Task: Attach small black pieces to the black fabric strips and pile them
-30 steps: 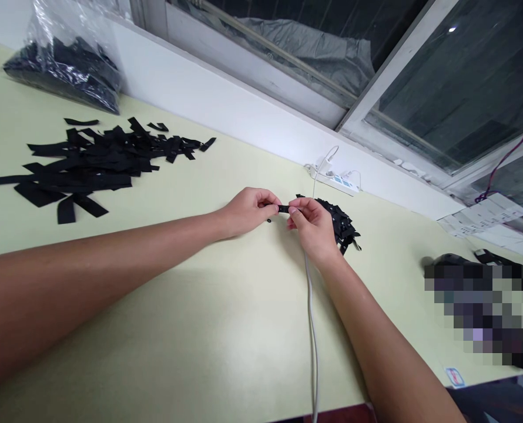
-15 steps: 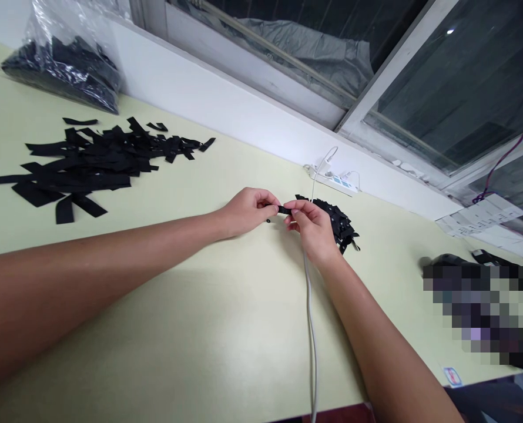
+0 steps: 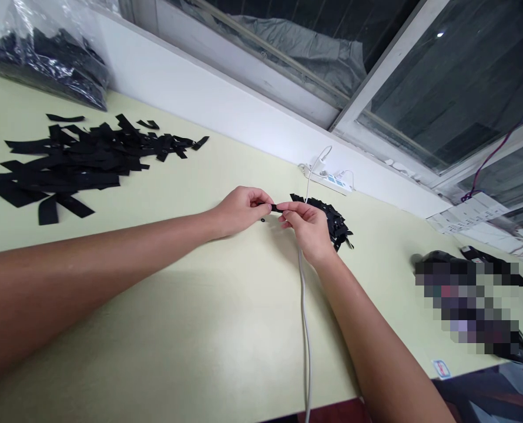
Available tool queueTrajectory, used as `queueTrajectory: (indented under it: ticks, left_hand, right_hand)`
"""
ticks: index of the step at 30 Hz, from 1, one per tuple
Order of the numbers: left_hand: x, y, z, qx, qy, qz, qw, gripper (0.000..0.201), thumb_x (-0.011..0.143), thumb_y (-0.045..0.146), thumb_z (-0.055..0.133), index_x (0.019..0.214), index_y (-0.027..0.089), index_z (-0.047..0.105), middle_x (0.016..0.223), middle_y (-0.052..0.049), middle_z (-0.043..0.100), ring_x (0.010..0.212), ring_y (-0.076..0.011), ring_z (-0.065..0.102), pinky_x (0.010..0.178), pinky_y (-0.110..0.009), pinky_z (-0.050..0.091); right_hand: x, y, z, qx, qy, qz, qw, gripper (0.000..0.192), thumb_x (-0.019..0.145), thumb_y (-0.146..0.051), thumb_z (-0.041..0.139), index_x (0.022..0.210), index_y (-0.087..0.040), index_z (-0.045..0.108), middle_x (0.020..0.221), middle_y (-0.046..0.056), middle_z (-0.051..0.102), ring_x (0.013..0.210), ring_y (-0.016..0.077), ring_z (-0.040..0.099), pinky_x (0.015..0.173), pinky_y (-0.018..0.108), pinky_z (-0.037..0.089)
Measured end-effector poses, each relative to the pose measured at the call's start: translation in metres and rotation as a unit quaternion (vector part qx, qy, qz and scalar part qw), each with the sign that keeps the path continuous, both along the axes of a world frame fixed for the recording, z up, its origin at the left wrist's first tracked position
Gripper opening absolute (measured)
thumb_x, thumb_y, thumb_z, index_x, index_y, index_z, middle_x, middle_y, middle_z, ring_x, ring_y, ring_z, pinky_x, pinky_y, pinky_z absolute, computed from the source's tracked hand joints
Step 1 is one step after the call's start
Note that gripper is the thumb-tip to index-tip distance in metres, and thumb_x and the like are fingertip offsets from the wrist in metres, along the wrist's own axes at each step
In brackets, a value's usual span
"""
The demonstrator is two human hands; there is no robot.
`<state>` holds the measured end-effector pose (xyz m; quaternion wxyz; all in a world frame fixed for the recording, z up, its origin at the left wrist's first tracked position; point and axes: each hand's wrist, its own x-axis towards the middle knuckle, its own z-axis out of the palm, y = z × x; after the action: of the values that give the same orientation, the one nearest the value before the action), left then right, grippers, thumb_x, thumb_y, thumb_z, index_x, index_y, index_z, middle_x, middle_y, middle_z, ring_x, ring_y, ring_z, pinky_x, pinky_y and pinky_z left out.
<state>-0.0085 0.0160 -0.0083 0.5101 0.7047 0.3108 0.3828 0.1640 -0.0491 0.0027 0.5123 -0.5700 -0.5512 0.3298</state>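
Note:
Between my two hands is a short black fabric strip (image 3: 277, 208), pinched at both ends above the table. My left hand (image 3: 242, 207) grips its left end with thumb and fingers. The fingertips of my right hand (image 3: 309, 228) close on the other end, so most of the strip is covered. Just under my left fingers a tiny black ring-like piece (image 3: 262, 220) lies on the table. Behind my right hand is a heap of small black pieces (image 3: 334, 220), partly hidden by it. Farther left spreads a loose pile of black strips (image 3: 80, 155).
A clear plastic bag (image 3: 50, 64) of black pieces stands at the back left against the white wall. A white power strip (image 3: 332, 181) sits by that wall. One pale cable (image 3: 305, 329) crosses the table under my right arm. Blurred dark items (image 3: 464, 299) lie at right.
The whole view has shifted slightly, moving the scene left. Both hands keep their pinch on the strip, and less of it shows between my fingers.

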Motion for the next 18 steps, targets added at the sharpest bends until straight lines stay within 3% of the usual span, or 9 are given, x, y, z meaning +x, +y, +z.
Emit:
queueTrajectory:
  ticks: [4, 10, 18]
  left_hand:
    - [0.0002, -0.0019, 0.0018, 0.01, 0.009, 0.0, 1.0, 0.012, 0.08, 0.025, 0.064, 0.084, 0.015, 0.071, 0.075, -0.002, 0.066, 0.067, -0.0129, 0.056, 0.063, -0.027, 0.041]
    - [0.001, -0.0007, -0.0002, 0.023, 0.015, 0.001, 1.0, 0.012, 0.08, 0.024, 0.064, 0.085, 0.015, 0.071, 0.077, -0.003, 0.068, 0.069, -0.0135, 0.057, 0.064, -0.027, 0.042]
    - [0.0005, 0.0001, -0.0012, 0.029, 0.019, 0.007, 0.999, 0.014, 0.081, 0.025, 0.063, 0.087, 0.015, 0.071, 0.077, -0.003, 0.067, 0.068, -0.0134, 0.056, 0.063, -0.028, 0.041]
  right_hand:
    - [-0.0023, -0.0014, -0.0006, 0.013, -0.044, -0.026, 0.999, 0.024, 0.075, -0.038, 0.077, 0.089, -0.019, 0.078, 0.086, 0.004, 0.074, 0.071, 0.015, 0.061, 0.067, 0.03, 0.051]
    - [-0.001, -0.0005, -0.0021, 0.019, -0.042, -0.019, 0.999, 0.023, 0.076, -0.04, 0.078, 0.084, -0.018, 0.076, 0.082, 0.004, 0.072, 0.07, 0.014, 0.059, 0.066, 0.029, 0.049]
    - [-0.0002, 0.0021, -0.0029, 0.03, 0.029, -0.004, 0.999, 0.032, 0.072, -0.035, 0.08, 0.09, -0.022, 0.058, 0.075, -0.002, 0.069, 0.058, 0.0109, 0.055, 0.061, 0.028, 0.049]
